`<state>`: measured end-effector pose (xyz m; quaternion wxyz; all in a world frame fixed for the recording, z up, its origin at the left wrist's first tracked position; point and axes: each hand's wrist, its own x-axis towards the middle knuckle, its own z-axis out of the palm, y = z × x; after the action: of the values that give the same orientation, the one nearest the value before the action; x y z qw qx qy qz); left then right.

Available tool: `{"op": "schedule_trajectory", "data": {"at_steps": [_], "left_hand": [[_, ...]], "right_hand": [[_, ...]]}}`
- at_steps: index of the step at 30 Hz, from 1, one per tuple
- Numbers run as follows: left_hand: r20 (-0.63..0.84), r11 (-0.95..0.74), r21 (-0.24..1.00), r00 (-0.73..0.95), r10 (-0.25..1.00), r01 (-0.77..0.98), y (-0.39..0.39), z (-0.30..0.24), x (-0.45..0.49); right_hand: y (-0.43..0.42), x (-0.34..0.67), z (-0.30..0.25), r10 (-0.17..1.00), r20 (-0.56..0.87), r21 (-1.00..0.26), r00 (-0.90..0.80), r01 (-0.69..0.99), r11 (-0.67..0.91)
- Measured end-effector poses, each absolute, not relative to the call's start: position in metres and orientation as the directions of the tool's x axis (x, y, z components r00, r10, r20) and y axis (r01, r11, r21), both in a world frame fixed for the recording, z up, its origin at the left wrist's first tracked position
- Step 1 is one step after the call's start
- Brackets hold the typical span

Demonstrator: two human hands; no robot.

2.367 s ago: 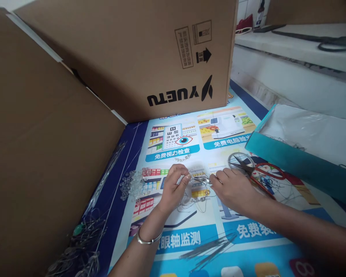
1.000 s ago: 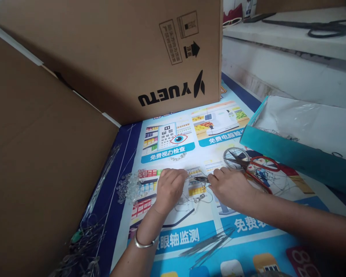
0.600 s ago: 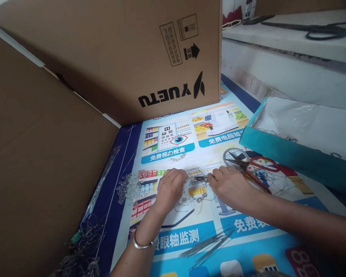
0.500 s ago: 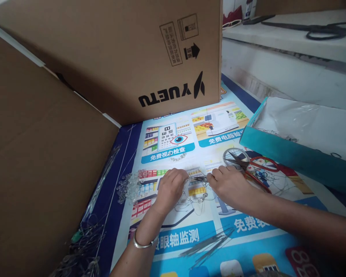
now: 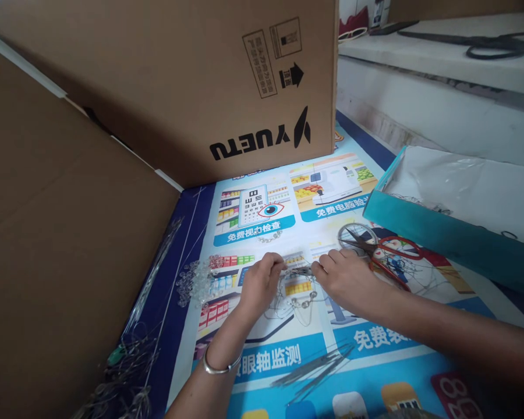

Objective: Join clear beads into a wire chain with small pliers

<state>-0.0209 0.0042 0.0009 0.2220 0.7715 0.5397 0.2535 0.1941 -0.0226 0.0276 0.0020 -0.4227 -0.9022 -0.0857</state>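
Observation:
My right hand is closed around small pliers, whose dark metal jaws point left toward my other hand. My left hand, with a silver bangle at the wrist, pinches the end of a thin wire close to the jaws. Clear beads hang on a looped wire between and below the hands. Left of my left hand lies a pile of loose clear and pinkish beads. A short curved string of clear beads rests above it on the printed sheet.
Red-handled scissors lie over a wire roll just beyond my right hand. A teal box holding a plastic bag stands at right. Cardboard panels rise behind and left. Cut wires lie in front.
The fingers of my left hand have shifted slightly at the wire, and the pliers' jaws sit slightly further left. The hanging beads moved a little. Everything else stays put.

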Motion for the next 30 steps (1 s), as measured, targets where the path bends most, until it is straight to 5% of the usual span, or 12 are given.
{"op": "schedule_trajectory", "data": {"at_steps": [8, 30], "left_hand": [[0.047, -0.159, 0.769, 0.193, 0.98, 0.619, 0.0035, -0.0006, -0.017], [0.045, -0.181, 0.72, 0.215, 0.975, 0.669, 0.0042, -0.006, -0.0163]], "right_hand": [[-0.0218, 0.1931, 0.0235, 0.783, 0.067, 0.064, -0.618, 0.786, 0.615], [-0.0217, 0.1973, 0.0285, 0.73, 0.016, 0.102, -0.684, 0.727, 0.679]]}}
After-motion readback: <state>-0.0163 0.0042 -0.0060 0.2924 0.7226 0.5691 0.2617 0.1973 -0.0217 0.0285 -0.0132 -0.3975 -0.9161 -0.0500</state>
